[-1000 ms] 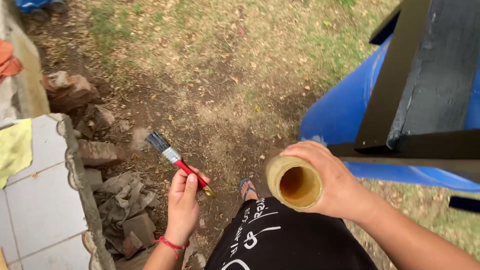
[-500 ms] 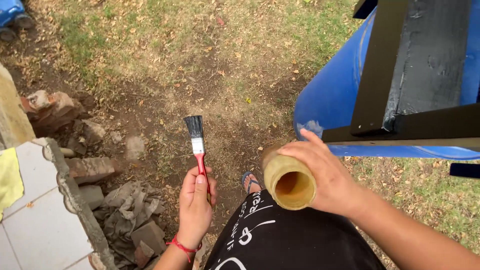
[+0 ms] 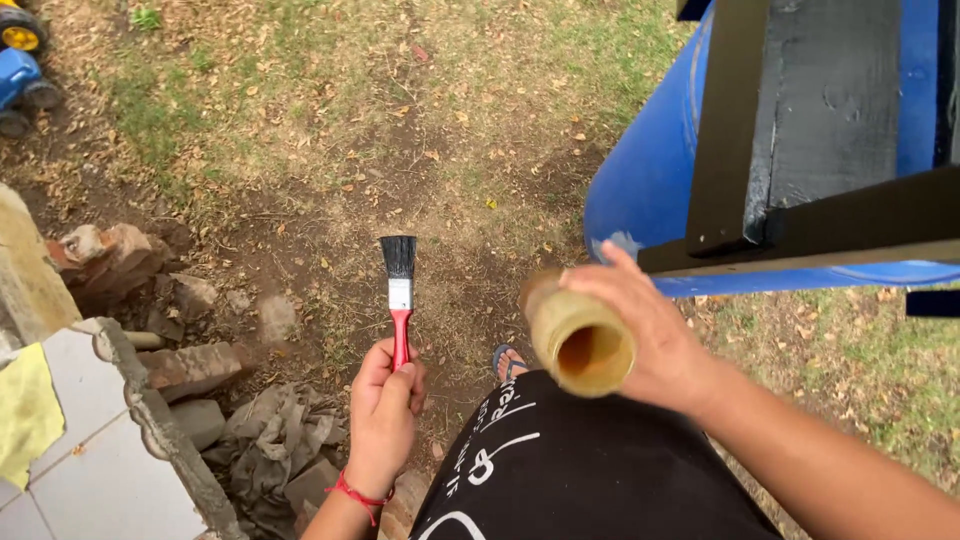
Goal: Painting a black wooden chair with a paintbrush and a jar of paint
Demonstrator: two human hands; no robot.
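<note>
My left hand (image 3: 383, 420) grips the red handle of a small paintbrush (image 3: 399, 290), which points straight up with its black bristles away from me. My right hand (image 3: 645, 330) holds an open yellowish jar (image 3: 580, 340), tilted with its mouth toward me; brownish liquid shows inside. Just beyond the jar, a black-painted wooden frame (image 3: 780, 150) rests over a blue barrel (image 3: 650, 180) lying on its side at the upper right.
Bare dirt and dry grass (image 3: 350, 120) cover the ground ahead. Broken bricks and rubble (image 3: 170, 330) lie at the left beside a tiled ledge (image 3: 90, 470) with a yellow cloth (image 3: 25, 415). A blue toy vehicle (image 3: 20, 60) sits at the top left.
The paintbrush swung from leaning left to pointing straight up. The jar tipped further toward me and shifted slightly right. The view turned a little to the left.
</note>
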